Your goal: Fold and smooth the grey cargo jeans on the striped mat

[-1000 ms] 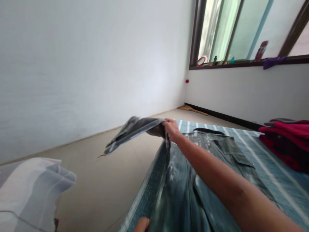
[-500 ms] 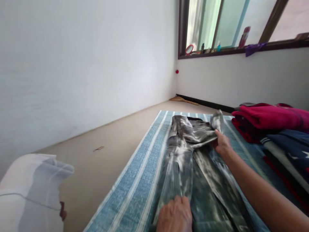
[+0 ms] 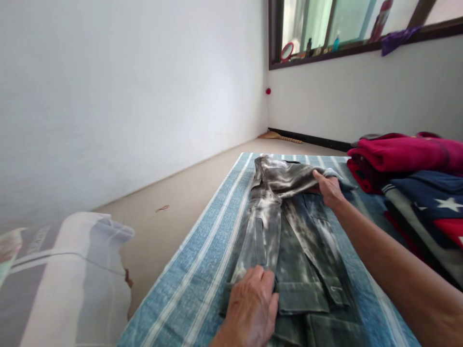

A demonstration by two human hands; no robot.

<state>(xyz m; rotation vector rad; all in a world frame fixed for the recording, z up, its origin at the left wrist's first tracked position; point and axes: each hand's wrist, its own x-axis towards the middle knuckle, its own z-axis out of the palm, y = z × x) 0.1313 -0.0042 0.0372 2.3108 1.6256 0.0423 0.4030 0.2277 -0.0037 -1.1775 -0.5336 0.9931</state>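
Note:
A mottled grey-green jacket (image 3: pixel 269 212) lies on a blue-and-white striped sheet (image 3: pixel 206 260), its hem toward me. One sleeve runs down its right side to a cuff near the hem. My right hand (image 3: pixel 330 189) pinches the other sleeve (image 3: pixel 294 180) near its end and draws it out to the right, over the upper part of the jacket. At the lower left of the jacket, by the hem, my left hand (image 3: pixel 251 306) has its fingers curled on the fabric. Its fingertips are partly hidden from me.
Right of the jacket stand folded clothes: a crimson pile (image 3: pixel 401 156) and a navy garment with a white star (image 3: pixel 430 193). A pale bundle (image 3: pixel 83 270) sits at the lower left. A broom (image 3: pixel 285 139) lies in the corner below the window.
My right hand has pulled the sleeve out flatter; its raised end has come down to the right. My left hand still rests by the hem. The view has tilted down.

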